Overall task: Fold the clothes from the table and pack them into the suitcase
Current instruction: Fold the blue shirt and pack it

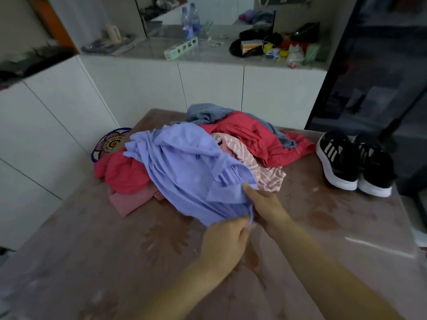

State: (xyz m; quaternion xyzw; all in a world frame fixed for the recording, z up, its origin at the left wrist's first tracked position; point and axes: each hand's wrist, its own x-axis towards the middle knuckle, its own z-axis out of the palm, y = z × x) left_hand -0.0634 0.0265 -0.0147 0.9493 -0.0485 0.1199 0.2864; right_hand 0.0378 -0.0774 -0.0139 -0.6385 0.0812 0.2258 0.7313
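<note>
Across the far half of a pink mottled table [92,262] lies a loose heap of clothes; behind it runs a row of white cabinets [208,88] under a grey countertop [143,51], and at the right stands a dark glass-fronted unit [381,77]. Largest in the heap is a lavender-blue shirt [184,172], spread over the top and drawn toward the near side; beneath and behind it a red garment [254,139] sprawls to the right, with more red cloth showing at the left; a blue-grey knit [208,113] sits at the back, a pink striped garment [245,158] lies between the shirt and the red one, and a plain pink cloth [131,202] pokes out at the left near edge. A pair of black sneakers [346,165] with white soles stands on the right of the table, just beside the heap and apart from it; a flower-patterned piece [111,142] hangs off the far left edge. The left hand [225,241] and right hand [265,204] are close together at the shirt's near edge, each pinching its fabric, the right thumb on top. On the countertop stand two water bottles [190,21] and a long pale box [181,48]; further right is bright clutter too blurred to name.
</note>
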